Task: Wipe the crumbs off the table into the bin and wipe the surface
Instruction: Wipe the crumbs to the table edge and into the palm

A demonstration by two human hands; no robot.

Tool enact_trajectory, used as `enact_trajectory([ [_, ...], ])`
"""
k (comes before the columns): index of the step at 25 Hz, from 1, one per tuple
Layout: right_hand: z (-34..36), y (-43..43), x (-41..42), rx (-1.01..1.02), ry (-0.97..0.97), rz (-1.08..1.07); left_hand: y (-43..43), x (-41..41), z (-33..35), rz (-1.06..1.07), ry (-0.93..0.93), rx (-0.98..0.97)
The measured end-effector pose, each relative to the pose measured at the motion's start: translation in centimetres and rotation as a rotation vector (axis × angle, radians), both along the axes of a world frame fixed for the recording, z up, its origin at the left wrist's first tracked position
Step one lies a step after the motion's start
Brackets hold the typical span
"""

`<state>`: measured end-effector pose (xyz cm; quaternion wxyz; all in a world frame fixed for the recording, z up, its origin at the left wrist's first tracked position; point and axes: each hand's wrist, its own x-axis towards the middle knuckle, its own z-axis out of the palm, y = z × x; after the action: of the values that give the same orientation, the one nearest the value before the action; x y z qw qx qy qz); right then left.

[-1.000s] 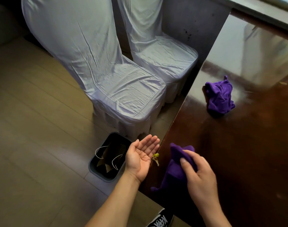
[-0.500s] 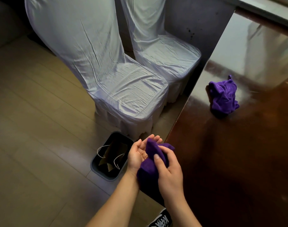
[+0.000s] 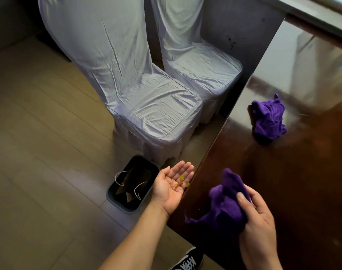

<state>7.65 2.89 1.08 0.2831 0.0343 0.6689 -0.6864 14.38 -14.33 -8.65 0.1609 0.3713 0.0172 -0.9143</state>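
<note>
My left hand [image 3: 171, 184] is cupped palm up just off the left edge of the dark glossy table [image 3: 302, 182], with a few small yellow-green crumbs [image 3: 182, 178] lying on its fingers. My right hand [image 3: 257, 221] grips a bunched purple cloth [image 3: 224, 203] over the table near that edge. A dark bin [image 3: 134, 183] with a brown bag inside stands on the floor, to the left of my left hand.
A second crumpled purple cloth [image 3: 268, 118] lies further up the table. Two chairs in pale covers [image 3: 146, 106] stand beside the table, the nearer one right behind the bin. My shoe [image 3: 187, 260] shows at the bottom.
The cloth was pressed into my left palm half a second ago; now my right hand has drawn it back onto the table, leaving crumbs in my cupped left hand.
</note>
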Motion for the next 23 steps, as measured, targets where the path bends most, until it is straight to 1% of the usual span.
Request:
enact_trajectory([
  [3,-2.2,1.0,0.0,0.134,-0.017,-0.101,0.1,0.1,-0.3,0.030,-0.004,0.052],
  [4,-3.0,0.5,0.2,0.180,0.014,-0.126,0.1,0.2,-0.4,0.037,-0.003,0.063],
  [6,-4.1,-1.4,1.0,0.237,0.143,-0.093,0.0,0.1,-0.4,0.034,-0.010,0.057],
  [7,-4.3,-2.8,1.5,0.223,0.188,-0.034,0.0,0.1,-0.4,0.018,-0.015,0.045],
  [8,-4.4,-4.3,2.2,0.177,0.184,0.052,-0.1,0.0,-0.5,-0.002,-0.025,0.032],
  [10,-4.1,-6.9,3.4,0.037,0.066,0.245,-0.4,-0.1,-0.5,-0.037,-0.030,0.025],
  [11,-3.8,-7.6,3.8,-0.018,0.001,0.302,-0.5,-0.2,-0.4,-0.048,-0.021,0.041],
  [12,-3.5,-7.7,3.8,-0.058,-0.039,0.304,-0.5,-0.1,-0.4,-0.061,-0.008,0.044],
  [14,-2.8,-6.7,3.0,-0.113,-0.066,0.207,-0.4,0.1,-0.4,-0.076,-0.015,0.005],
  [17,-1.8,-3.3,1.1,-0.117,-0.087,0.061,-0.1,0.2,-0.5,-0.029,-0.022,-0.002],
  [20,-1.3,-0.6,-0.1,-0.076,-0.132,0.000,-0.1,0.2,-0.5,-0.007,-0.013,0.017],
  [23,-1.1,0.1,-0.8,-0.019,-0.158,-0.021,0.0,0.2,-0.4,-0.021,-0.013,0.008],
])
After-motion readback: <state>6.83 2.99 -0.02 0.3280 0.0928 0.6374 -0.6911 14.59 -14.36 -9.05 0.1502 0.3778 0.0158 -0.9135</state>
